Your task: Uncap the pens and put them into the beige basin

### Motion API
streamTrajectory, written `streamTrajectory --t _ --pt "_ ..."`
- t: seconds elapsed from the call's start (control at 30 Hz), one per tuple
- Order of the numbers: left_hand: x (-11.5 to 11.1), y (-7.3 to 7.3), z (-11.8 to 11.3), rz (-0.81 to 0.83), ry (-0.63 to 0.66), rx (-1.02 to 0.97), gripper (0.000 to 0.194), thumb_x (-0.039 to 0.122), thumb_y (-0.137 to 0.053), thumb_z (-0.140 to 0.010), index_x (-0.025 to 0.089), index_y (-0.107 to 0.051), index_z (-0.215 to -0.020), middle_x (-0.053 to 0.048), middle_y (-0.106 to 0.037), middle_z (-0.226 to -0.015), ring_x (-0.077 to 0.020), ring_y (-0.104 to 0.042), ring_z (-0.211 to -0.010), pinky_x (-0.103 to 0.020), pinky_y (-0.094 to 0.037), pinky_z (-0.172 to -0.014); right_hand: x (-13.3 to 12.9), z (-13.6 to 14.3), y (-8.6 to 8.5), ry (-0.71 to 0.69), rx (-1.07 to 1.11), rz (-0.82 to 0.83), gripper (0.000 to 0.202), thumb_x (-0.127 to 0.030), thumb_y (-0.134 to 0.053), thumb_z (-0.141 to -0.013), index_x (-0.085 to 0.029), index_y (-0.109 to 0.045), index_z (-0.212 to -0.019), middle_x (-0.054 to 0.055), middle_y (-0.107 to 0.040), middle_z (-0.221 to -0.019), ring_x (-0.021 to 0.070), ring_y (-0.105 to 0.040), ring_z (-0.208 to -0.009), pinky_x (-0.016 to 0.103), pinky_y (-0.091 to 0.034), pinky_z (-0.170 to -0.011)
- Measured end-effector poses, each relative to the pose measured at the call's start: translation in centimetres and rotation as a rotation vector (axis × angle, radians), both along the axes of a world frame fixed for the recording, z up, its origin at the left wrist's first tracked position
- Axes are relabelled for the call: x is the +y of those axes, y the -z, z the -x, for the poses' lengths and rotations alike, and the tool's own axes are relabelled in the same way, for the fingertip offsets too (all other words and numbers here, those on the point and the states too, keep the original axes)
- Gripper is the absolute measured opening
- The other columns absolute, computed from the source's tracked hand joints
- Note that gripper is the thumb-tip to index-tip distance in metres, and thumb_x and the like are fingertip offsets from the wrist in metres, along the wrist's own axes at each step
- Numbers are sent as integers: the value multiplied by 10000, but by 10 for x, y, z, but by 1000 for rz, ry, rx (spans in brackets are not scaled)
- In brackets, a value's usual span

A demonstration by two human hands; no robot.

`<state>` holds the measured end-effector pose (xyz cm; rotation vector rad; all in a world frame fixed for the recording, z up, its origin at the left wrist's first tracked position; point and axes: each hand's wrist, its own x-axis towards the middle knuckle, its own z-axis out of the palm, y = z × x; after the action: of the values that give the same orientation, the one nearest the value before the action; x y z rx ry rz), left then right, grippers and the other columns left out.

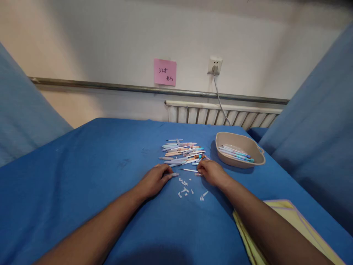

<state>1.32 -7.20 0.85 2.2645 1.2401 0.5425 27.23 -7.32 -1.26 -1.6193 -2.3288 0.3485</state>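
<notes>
On the blue cloth, my left hand (154, 179) is closed round a pale pen barrel (174, 174), whose end pokes out to the right. My right hand (211, 172) has its fingers pressed together at the right end of a thin pen refill (189, 170) with a dark tip. A short clear piece (198, 174) lies under those fingers. Just beyond both hands is a pile of pens and pen parts (182, 152). Several small white tips (184, 183) are scattered nearer to me, between the hands.
A beige basket (240, 138) with several pens inside stands at the right. A yellow towel (292, 221) lies under my right forearm. Behind the table are a radiator (204, 114), a metal rail (124, 87) and a plugged-in socket (215, 65). Blue curtains hang at both sides.
</notes>
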Motion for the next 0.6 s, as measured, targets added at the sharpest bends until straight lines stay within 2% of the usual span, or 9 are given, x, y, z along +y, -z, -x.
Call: streamTrajectory --t 0.13,0.33,0.6 --pt "0 0 -2 20 -27 1 335 494 -489 -855 183 -614 -860 -30 -635 -831 -199 -562 -768 -277 -400 -707 3 -1 -2 -62 -65 2 136 -137 -548 -806 -183 -627 -907 50 -665 -933 167 -593 -870 230 -381 -721" --pt "2 4 0 51 -52 -48 325 474 -461 -873 176 -591 -877 -14 -630 -803 -182 -556 -731 -258 -401 -662 -6 6 -13 -149 -166 -39 198 -129 -603 -757 -142 -606 -955 119 -645 -987 233 -567 -949 290 -373 -823" --pt "8 10 3 62 -83 -149 313 473 -500 -851 170 -579 -857 -10 -611 -787 -169 -543 -704 -253 -412 -642 -18 0 -17 -193 -195 -128 175 -132 -522 -844 -156 -578 -1009 95 -614 -1007 209 -540 -976 299 -375 -876"
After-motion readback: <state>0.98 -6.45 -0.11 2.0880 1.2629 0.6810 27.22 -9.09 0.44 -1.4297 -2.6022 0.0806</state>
